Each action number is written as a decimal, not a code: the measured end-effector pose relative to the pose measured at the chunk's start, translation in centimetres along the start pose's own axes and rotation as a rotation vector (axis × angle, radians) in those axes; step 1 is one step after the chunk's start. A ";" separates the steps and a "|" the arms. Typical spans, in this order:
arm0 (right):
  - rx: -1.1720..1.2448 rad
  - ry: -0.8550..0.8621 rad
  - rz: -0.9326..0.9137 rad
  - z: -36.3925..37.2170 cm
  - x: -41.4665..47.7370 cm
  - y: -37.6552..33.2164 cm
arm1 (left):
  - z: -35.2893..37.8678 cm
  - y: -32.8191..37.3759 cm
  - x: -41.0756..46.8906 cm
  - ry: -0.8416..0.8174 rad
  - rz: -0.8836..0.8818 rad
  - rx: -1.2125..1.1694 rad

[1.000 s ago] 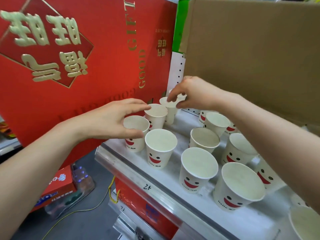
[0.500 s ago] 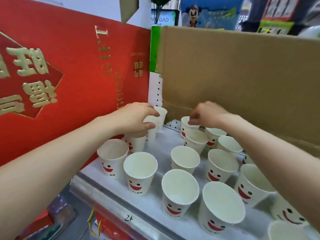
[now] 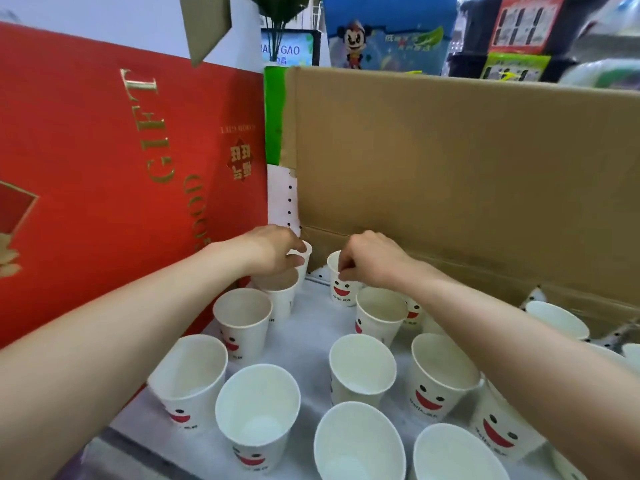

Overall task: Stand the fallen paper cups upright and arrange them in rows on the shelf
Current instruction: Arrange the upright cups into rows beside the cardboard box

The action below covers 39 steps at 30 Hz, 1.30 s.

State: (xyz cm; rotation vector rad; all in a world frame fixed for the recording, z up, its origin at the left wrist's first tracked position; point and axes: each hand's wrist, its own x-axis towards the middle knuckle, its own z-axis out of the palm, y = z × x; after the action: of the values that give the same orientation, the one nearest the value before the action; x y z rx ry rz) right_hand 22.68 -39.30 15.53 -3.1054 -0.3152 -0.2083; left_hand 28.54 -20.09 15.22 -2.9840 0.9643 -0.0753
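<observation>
Head view: left hand (image 3: 273, 252) and right hand (image 3: 372, 263) pinch rear cups (image 3: 343, 292).

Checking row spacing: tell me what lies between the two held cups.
Head view: only bare shelf lies between the left cup and the right cup.

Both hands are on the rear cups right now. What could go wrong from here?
The left hand and right hand pinch the back-left cup and back-right cup by their rims; thin paper may crumple or tip under that grip. Both forearms hang low over the front cups, so pulling back could topple some.
</observation>
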 end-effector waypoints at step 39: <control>-0.074 -0.093 -0.196 -0.8 -7.7 -1.5 | 0.5 5.5 -12.8 -0.001 0.371 -0.104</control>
State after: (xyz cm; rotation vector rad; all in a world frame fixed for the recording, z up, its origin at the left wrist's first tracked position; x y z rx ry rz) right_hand 14.81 -39.40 15.28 -3.1610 -0.6300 -0.0786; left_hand 14.95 -17.04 14.03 -2.8325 1.5443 -0.0224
